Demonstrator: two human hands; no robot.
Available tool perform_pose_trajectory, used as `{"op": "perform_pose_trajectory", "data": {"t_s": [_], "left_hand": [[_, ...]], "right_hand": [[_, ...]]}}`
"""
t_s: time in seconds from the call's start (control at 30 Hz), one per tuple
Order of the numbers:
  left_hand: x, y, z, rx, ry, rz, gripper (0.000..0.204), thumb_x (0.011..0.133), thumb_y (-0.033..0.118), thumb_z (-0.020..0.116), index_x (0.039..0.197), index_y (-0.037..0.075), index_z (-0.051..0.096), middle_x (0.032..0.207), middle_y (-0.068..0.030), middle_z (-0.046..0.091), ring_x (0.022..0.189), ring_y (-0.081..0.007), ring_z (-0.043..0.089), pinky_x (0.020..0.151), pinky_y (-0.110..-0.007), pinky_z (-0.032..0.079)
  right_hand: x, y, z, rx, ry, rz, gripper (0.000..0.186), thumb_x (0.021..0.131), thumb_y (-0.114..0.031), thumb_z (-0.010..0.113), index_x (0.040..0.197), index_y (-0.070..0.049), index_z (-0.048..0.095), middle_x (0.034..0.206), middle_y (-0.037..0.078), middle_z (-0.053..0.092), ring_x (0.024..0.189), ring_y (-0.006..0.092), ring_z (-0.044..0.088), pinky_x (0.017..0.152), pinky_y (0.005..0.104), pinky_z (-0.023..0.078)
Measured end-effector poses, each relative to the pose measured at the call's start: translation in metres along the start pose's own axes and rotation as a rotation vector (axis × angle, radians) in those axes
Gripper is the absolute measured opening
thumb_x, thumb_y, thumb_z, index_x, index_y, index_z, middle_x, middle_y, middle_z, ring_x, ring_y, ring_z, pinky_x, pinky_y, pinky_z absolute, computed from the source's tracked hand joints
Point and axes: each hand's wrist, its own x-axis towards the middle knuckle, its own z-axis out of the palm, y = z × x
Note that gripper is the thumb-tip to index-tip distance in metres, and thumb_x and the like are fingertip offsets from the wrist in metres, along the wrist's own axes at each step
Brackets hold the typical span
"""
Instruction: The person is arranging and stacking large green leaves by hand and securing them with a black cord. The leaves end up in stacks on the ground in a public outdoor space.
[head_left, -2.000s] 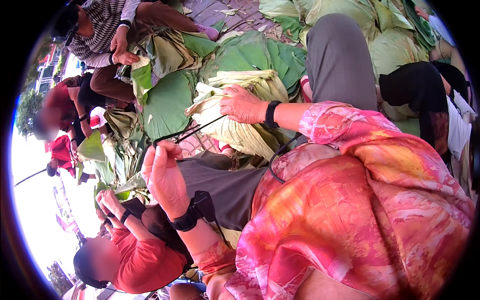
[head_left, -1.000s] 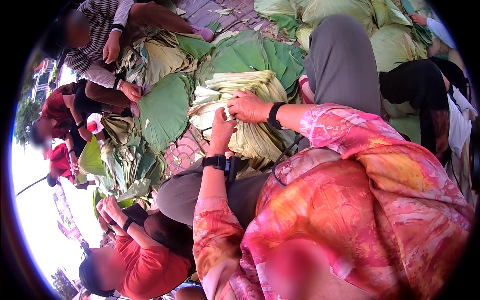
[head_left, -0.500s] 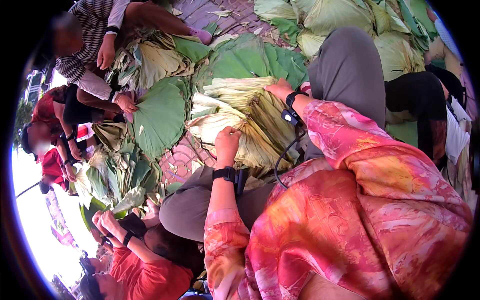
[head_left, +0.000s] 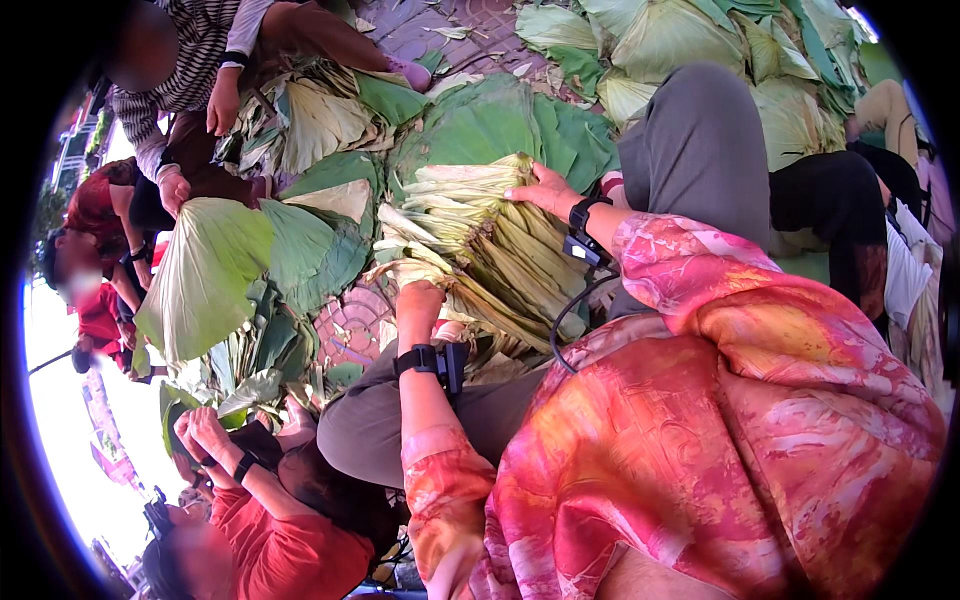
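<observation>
In front of my folded legs lies a stack of dried, folded lotus leaves [head_left: 500, 240], yellow-green and pleated, with pale ribs. My left hand [head_left: 420, 302] is closed at the stack's near left side, pinching the edge of a tan lotus leaf [head_left: 415, 268]. At the stack's far right edge, my right hand [head_left: 545, 192] lies against the leaves with its thumb and forefinger spread; its other fingers are partly hidden. Both wrists wear black straps with small devices.
Flat green leaves [head_left: 480, 120] lie beyond the stack, and more leaf heaps [head_left: 680, 40] stand far right. At the left a co-worker's hand [head_left: 173, 190] holds a large pale-green leaf [head_left: 210, 275]. A person in red [head_left: 300, 550] sits close on my left. A black cable [head_left: 570, 310] runs from my right wrist.
My left hand has moved left and slightly nearer with the leaf edge. The broad tan leaf on top has gathered aside, baring more pleats. A co-worker has lifted a large leaf leftward.
</observation>
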Motion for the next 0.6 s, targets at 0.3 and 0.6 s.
{"op": "perform_pose_trajectory", "data": {"t_s": [0.3, 0.6], "left_hand": [[0.006, -0.062, -0.001, 0.456, -0.086, 0.145, 0.023, 0.073, 0.017, 0.056, 0.084, 0.002, 0.070, 0.086, -0.0248, 0.064, 0.088, -0.0386, 0.063, 0.081, -0.045, 0.048], [-0.013, -0.065, -0.001, 0.450, -0.027, -0.125, 0.024, 0.078, 0.016, 0.051, 0.083, 0.000, 0.068, 0.085, -0.0267, 0.063, 0.083, -0.0417, 0.063, 0.074, -0.046, 0.052]], "right_hand": [[-0.070, -0.045, 0.061, -0.412, -0.036, -0.316, 0.066, 0.072, -0.030, 0.062, 0.126, -0.003, 0.035, 0.100, 0.025, 0.061, 0.094, 0.0407, 0.059, 0.081, 0.0465, 0.046], [-0.102, -0.064, 0.073, -0.631, -0.190, -0.775, 0.052, 0.072, -0.010, 0.058, 0.122, -0.012, 0.044, 0.087, 0.013, 0.058, 0.086, 0.0345, 0.059, 0.073, 0.0445, 0.049]]}}
